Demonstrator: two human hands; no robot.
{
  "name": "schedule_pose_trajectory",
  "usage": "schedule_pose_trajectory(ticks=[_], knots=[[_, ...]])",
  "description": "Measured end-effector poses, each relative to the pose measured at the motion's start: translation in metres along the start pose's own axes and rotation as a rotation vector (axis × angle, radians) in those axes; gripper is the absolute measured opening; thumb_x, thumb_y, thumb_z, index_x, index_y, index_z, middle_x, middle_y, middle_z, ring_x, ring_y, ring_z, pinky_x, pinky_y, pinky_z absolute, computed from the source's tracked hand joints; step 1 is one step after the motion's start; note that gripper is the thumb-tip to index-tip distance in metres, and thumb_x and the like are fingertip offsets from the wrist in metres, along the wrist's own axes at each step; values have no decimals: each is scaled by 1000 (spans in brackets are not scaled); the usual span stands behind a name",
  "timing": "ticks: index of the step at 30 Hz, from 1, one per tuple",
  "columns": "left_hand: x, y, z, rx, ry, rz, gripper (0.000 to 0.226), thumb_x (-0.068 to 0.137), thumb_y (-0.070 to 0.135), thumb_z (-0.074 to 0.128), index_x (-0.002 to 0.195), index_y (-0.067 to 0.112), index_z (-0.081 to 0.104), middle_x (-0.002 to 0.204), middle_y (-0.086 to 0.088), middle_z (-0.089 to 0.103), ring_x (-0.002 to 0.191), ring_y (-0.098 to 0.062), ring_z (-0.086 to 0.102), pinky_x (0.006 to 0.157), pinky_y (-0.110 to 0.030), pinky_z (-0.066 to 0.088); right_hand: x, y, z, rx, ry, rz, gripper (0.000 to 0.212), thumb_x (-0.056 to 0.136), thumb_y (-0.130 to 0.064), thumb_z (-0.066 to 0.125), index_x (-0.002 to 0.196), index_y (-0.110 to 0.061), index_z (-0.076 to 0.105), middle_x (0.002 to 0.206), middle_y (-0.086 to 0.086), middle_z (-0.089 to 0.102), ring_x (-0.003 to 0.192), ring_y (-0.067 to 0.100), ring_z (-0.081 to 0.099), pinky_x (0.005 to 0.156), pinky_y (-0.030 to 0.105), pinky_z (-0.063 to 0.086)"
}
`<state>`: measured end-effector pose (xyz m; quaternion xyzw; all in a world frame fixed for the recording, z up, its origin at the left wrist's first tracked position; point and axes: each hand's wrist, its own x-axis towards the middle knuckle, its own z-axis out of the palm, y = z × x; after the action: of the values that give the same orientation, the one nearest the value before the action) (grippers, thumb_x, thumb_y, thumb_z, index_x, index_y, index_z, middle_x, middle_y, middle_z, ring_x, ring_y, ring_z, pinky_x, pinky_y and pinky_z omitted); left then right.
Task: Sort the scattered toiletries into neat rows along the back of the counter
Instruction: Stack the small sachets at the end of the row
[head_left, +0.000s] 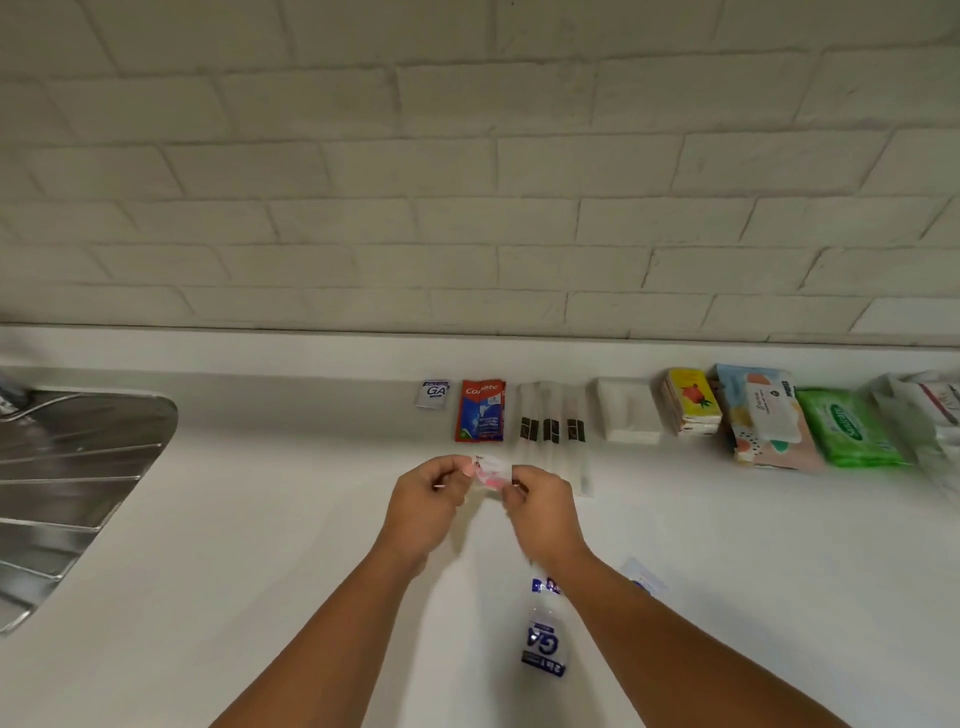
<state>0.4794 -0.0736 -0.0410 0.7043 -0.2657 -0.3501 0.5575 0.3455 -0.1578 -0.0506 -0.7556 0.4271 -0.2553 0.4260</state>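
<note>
A white counter (260, 519) runs beneath a pale brick wall (467, 156), with a steel drainboard (67, 483) at nine o'clock. At centre, the left hand (423, 506) and right hand (540, 512) both pinch a small pink-and-white sachet (491, 473), just below the toiletries row (675, 415) at two o'clock.

The worktop (260, 519) is smooth, matt white, and the drainer (67, 478) set in it is ribbed, brushed metal with a dull shine. The toothpaste sachet (480, 410) and green wipes pack (849, 428) look like glossy plastic film, while the wall bricks (467, 182) are rough, matt, painted white.
</note>
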Motion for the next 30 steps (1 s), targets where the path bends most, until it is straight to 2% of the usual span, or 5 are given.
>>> schedule_pose_trajectory(ticks=[9, 18, 23, 26, 30], knots=[[47, -10, -55, 105, 3, 28, 6, 89, 20, 73, 90, 18, 78, 57, 13, 63, 53, -2, 51, 60, -23, 45, 38, -44, 53, 551, -84, 273, 11, 88, -14, 70, 99, -15, 72, 85, 19, 72, 66, 21, 63, 74, 48, 56], [121, 5, -100, 316, -73, 112, 24, 87, 21, 72, 63, 25, 70, 49, 12, 56, 47, -5, 45, 55, -27, 37, 93, -79, 89, 392, -129, 253, 15, 93, -5, 56, 88, -4, 70, 70, 6, 67, 64, 19, 59, 62, 31, 51], [168, 15, -114, 228, 18, 43, 7, 86, 19, 75, 80, 19, 77, 59, 2, 65, 49, -10, 50, 56, -25, 41, 121, -82, 115, 50, -34, 240, 28, 96, -8, 45, 113, -8, 67, 114, 11, 68, 99, 24, 64, 85, 32, 53], [196, 9, -118, 303, 59, 31, 15, 76, 26, 77, 82, 13, 80, 55, -7, 66, 51, -29, 59, 59, -28, 41, 127, -82, 122, -29, 3, 265, 39, 98, -7, 42, 135, -12, 54, 137, 8, 55, 120, 22, 56, 81, 7, 41], [220, -10, -119, 487, 39, 51, 24, 73, 35, 76, 80, 12, 80, 70, -16, 72, 75, -36, 72, 62, -33, 53, 128, -76, 129, -47, -19, 275, 47, 98, -13, 45, 145, -19, 42, 146, 4, 46, 117, 18, 54, 71, 6, 39]])
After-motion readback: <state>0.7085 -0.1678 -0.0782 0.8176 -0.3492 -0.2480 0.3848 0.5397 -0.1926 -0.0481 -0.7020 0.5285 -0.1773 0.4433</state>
